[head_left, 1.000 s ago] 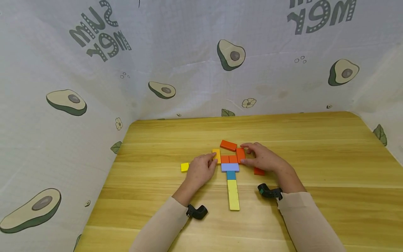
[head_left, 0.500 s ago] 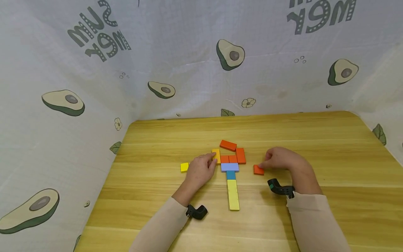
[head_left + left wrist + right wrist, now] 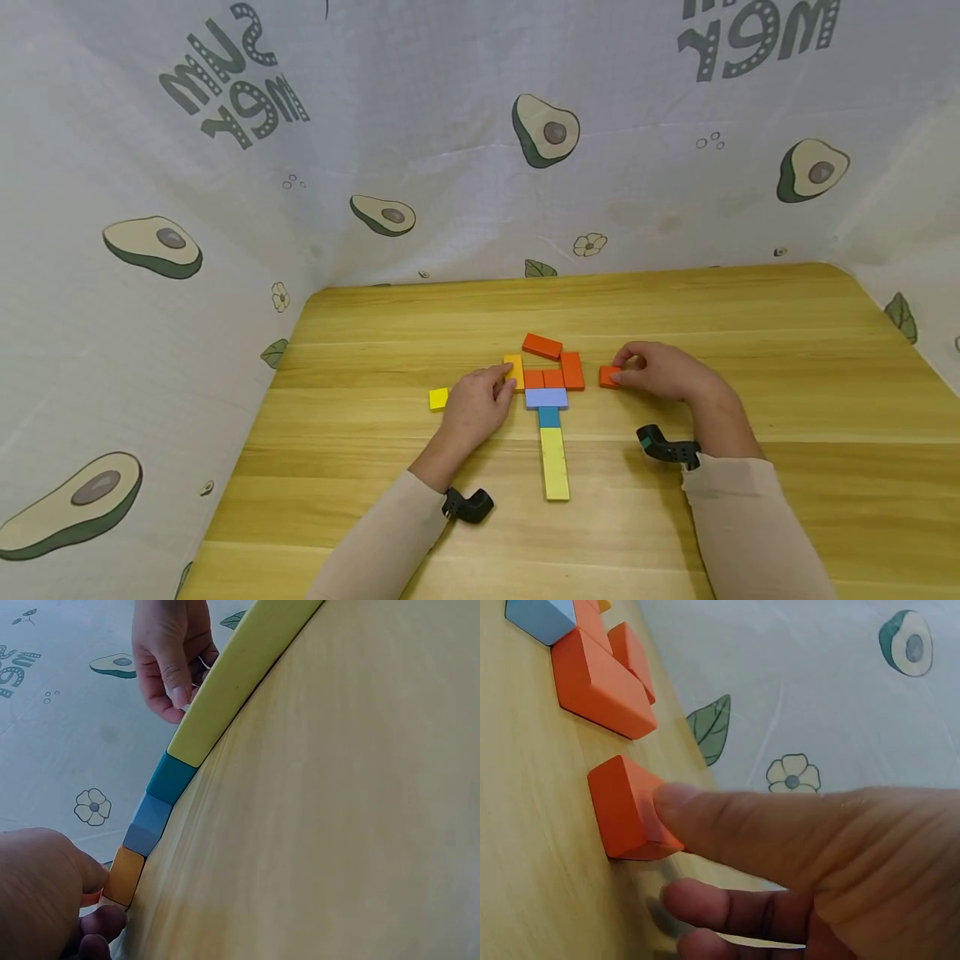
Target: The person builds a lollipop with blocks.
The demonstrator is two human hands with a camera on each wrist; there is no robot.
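My left hand (image 3: pixel 477 406) keeps its thumb and forefinger at an orange-yellow block (image 3: pixel 517 373), which also shows beside its fingertips in the left wrist view. To the right, my right hand (image 3: pixel 666 371) pinches a small red block (image 3: pixel 615 810) between thumb and forefinger, apart from the other blocks. Between the hands lie two small red blocks (image 3: pixel 553 379) and a longer red block (image 3: pixel 572 372). Below them, in a column, come a lavender block (image 3: pixel 546 398), a blue block (image 3: pixel 549 417) and a long pale yellow block (image 3: pixel 555 467).
Behind the group, a red block (image 3: pixel 542 345) lies at a slant, its right end near the longer red one. A bright yellow block (image 3: pixel 437 400) sits left of my left hand, partly covered by it. Patterned cloth (image 3: pixel 450 150) hangs beyond the wooden table (image 3: pixel 375 333).
My right hand has left the longer red block, reached right to the small red one and shifted it slightly away from me. The left hand stays in place.
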